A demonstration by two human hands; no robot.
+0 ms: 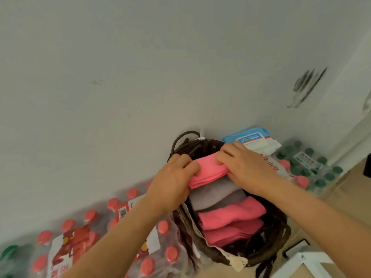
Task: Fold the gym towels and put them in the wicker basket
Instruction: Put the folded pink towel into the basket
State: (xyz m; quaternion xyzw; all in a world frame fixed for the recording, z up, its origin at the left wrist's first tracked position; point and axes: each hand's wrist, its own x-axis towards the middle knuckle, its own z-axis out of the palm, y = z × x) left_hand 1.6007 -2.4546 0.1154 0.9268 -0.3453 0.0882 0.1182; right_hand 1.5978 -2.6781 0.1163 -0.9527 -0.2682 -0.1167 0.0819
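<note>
A dark brown wicker basket with a lace-trimmed liner stands against the white wall. Inside it lie a folded grey towel and two folded pink towels, stacked on edge in a row. At the far end of the basket, a folded pink towel is held by both hands. My left hand grips its left end, fingers curled over the top. My right hand grips its right end. The towel sits at the basket's rim level, above the grey one.
Shrink-wrapped packs of red-capped bottles lie left of the basket. Green-capped bottles and a blue wet-wipe pack sit behind it on the right. A white frame corner shows at the lower right, on a tan floor.
</note>
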